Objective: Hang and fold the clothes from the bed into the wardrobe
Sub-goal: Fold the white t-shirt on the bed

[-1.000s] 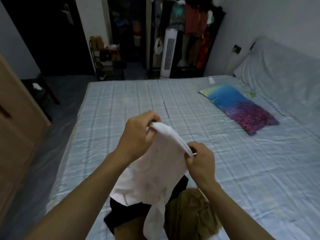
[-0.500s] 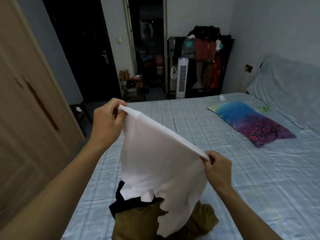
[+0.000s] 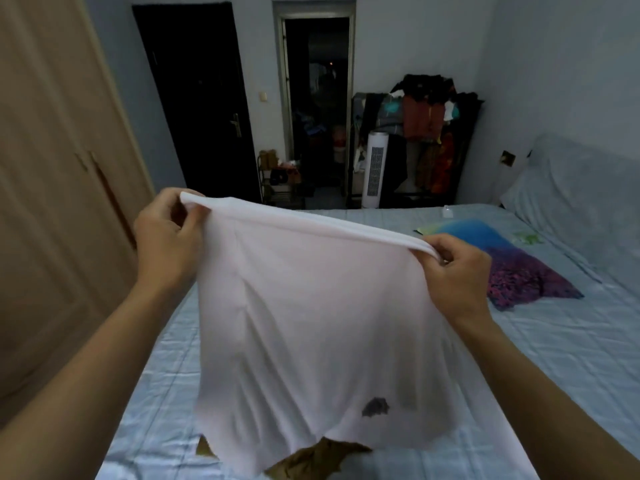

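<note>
While the tall beige wooden wardrobe point(image 3: 52, 202) at the left stands with its doors closed, none of its inside shows, so the task looks barely begun. The left hand point(image 3: 166, 242) pinches one end of the thin white cotton garment point(image 3: 311, 323), the right hand point(image 3: 457, 271) pinches the other, and the cloth hangs spread above the near edge of the pale blue checked bed point(image 3: 554, 358). Beneath it a crumpled brown garment point(image 3: 308, 460) waits on the bed. Folding or hanging remains for both. Beyond the bed's far edge, a dark open clothes rack point(image 3: 422, 143) holds bunched garments.
</note>
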A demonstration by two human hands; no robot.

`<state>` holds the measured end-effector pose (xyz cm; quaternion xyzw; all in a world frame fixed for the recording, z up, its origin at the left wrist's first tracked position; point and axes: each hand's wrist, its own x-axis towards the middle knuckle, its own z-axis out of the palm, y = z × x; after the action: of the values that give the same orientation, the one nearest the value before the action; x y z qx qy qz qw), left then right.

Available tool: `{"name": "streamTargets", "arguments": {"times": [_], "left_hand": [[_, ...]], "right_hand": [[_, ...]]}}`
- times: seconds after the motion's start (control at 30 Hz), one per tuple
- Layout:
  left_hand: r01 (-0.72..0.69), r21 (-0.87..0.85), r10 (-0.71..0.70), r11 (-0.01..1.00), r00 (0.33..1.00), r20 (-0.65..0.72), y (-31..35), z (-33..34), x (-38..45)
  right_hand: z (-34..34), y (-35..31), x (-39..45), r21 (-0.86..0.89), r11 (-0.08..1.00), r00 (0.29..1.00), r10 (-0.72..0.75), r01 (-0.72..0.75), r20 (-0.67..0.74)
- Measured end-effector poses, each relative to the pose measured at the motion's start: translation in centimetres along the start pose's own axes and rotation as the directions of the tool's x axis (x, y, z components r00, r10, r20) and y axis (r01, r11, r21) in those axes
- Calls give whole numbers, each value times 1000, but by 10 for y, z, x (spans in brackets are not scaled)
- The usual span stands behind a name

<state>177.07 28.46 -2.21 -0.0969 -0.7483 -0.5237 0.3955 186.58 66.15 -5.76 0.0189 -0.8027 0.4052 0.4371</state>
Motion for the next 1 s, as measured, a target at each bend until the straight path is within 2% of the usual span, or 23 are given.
{"name": "streamTargets", "arguments": {"times": [0.2, 0.3, 0.4, 0.6, 0.83, 1.0], "left_hand": [[94, -2, -94, 996, 995, 30, -19, -1, -11], [163, 27, -165, 986, 982, 96, -41, 10, -29], [194, 133, -214, 972, 965, 154, -77, 24, -45], [299, 297, -382, 907, 880, 282, -184, 59, -52], [378, 395, -510, 838, 799, 318, -301, 101, -39], [410, 435, -574, 801, 732, 367, -354, 137, -44]], "right_hand": [[13, 12, -1, -12, 1000, 995, -14, 15, 98], [37, 40, -11, -60, 997, 982, 53, -43, 179], [69, 76, -26, -118, 985, 955, 150, -124, 255], [153, 145, -50, -227, 942, 880, 316, -247, 354], [261, 208, -44, -345, 884, 783, 448, -315, 432], [316, 249, -40, -420, 831, 712, 540, -365, 449]]}}
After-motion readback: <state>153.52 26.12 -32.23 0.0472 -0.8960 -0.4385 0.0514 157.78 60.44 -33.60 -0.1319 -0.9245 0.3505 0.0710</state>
